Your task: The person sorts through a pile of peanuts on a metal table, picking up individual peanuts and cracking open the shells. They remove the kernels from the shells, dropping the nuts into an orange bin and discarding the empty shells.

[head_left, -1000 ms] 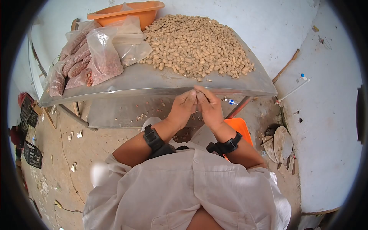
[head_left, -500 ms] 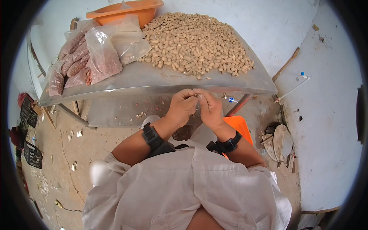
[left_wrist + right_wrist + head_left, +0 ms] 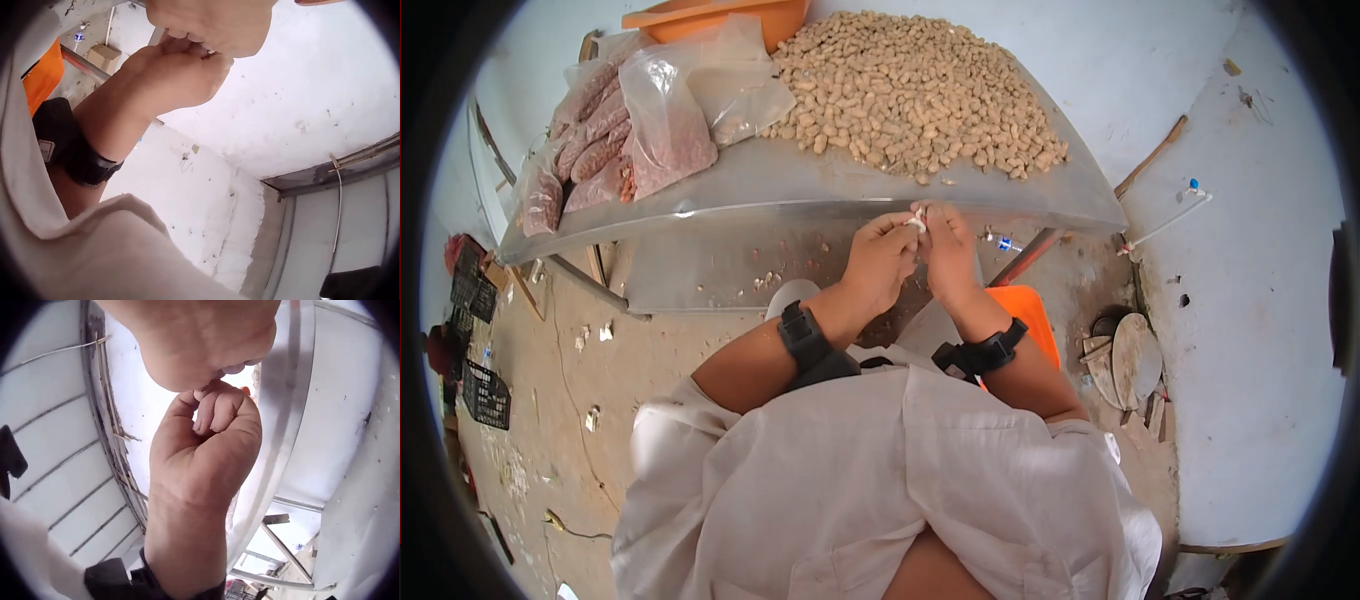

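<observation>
Both hands meet just in front of the table edge, fingertips together. Between them shows a whitish, broken-open peanut shell (image 3: 917, 222), mostly covered by fingers. My left hand (image 3: 878, 262) pinches it from the left with curled fingers, and my right hand (image 3: 949, 258) pinches it from the other side. In the right wrist view the left hand (image 3: 206, 440) has its fingers folded inward against the right hand (image 3: 212, 344). Beyond the hands, a large heap of unshelled peanuts (image 3: 920, 95) covers the tabletop's middle and right.
The metal table (image 3: 800, 185) has a lower shelf (image 3: 730, 275) with scattered bits. Plastic bags of reddish kernels (image 3: 665, 140) lie at its left, before an orange basin (image 3: 720, 20). An orange container (image 3: 1030, 315) stands below, beside the right forearm. Black crates (image 3: 485, 395) sit on the floor far left.
The fingers have shifted on the peanut, and its pale, opened shell now shows between the fingertips. The head view has tilted down slightly, so the table sits higher in it.
</observation>
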The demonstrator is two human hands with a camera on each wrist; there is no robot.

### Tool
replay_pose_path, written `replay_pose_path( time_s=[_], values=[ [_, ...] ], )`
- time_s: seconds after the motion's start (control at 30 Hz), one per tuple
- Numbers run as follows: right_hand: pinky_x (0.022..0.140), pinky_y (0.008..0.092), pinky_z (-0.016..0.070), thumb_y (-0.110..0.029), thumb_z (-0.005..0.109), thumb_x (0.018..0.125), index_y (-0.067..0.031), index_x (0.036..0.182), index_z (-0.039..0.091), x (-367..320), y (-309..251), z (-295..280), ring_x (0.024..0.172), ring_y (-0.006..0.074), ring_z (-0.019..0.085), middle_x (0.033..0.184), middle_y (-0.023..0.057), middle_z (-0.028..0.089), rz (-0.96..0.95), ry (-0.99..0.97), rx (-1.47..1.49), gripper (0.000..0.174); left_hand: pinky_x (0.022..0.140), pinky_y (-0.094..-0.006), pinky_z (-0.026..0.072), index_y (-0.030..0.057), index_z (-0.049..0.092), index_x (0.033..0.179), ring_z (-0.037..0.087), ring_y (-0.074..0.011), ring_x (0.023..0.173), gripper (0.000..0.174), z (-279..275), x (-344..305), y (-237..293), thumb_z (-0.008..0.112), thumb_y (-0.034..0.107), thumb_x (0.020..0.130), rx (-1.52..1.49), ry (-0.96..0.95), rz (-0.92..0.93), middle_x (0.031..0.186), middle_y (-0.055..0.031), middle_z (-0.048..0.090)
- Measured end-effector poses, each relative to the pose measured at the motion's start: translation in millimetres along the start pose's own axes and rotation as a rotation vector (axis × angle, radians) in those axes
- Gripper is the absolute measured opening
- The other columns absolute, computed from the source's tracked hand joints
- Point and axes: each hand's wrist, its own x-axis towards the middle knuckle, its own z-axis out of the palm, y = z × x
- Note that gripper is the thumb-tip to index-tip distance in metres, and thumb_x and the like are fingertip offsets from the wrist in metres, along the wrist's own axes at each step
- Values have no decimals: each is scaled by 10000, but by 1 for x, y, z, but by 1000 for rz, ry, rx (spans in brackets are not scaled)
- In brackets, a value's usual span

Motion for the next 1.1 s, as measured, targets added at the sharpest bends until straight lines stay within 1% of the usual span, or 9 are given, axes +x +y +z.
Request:
replay_pose_path(
  time_s=[0.07,0.17,0.37,0.47,0.57,0.77,0.87,0.97,1.1],
  values=[
    [526,192,397,-221,428,960,-25,985,577,-1,-7,3,611,65,488,768,1,546,142,2,208,247,413,-179,285,16,580,943,398,-46,488,101,-5,3,-2,526,55,867,-23,-34,-19,727,-7,552],
    [484,188,354,-229,444,956,-12,976,567,-4,-19,12,582,55,465,731,-10,526,235,76,301,251,419,-174,293,7,585,948,413,-43,506,110,-5,2,1,519,50,872,-31,-77,-22,748,-13,571],
    [476,191,353,-231,438,959,-3,978,555,0,-6,2,577,61,465,717,-7,524,204,-20,373,257,430,-174,301,2,587,951,418,-49,522,118,-2,1,4,499,37,879,-24,-29,-44,749,-17,573],
    [483,183,345,-216,439,960,-8,972,561,-3,-11,9,568,61,445,708,-8,516,209,38,349,242,430,-180,299,7,585,913,398,-55,513,105,-1,-1,7,508,70,881,-80,-7,-74,737,-21,563],
    [507,202,369,-210,442,959,-11,972,568,0,-4,4,585,83,472,724,-1,543,154,37,203,235,430,-185,296,24,577,870,375,-59,503,113,-14,7,2,519,120,885,-233,-42,-166,723,-16,546],
    [591,321,455,-198,466,944,-21,973,567,-5,-10,4,633,202,573,755,109,604,-499,-16,-650,206,424,-181,291,62,544,781,364,-63,490,121,-11,9,5,524,145,867,-271,83,-299,679,-8,497],
    [599,362,464,-149,500,909,-37,957,570,-9,-14,7,643,279,588,745,137,590,-579,-82,-748,140,424,-181,305,66,537,793,369,-63,496,125,-16,11,1,496,147,877,-317,74,-293,688,-2,489],
    [598,398,464,-116,531,867,-54,945,573,-6,-15,7,668,327,589,737,125,591,-822,-112,-983,107,425,-180,317,75,523,793,374,-67,496,125,-19,12,-2,474,144,885,-338,36,-269,700,-1,490],
    [603,420,461,-111,545,844,-65,937,573,-4,-15,5,667,328,587,726,116,584,-837,-126,-1023,107,427,-179,321,65,520,792,370,-69,491,136,-21,15,-5,457,132,893,-407,45,-290,684,3,479]
  ],
)
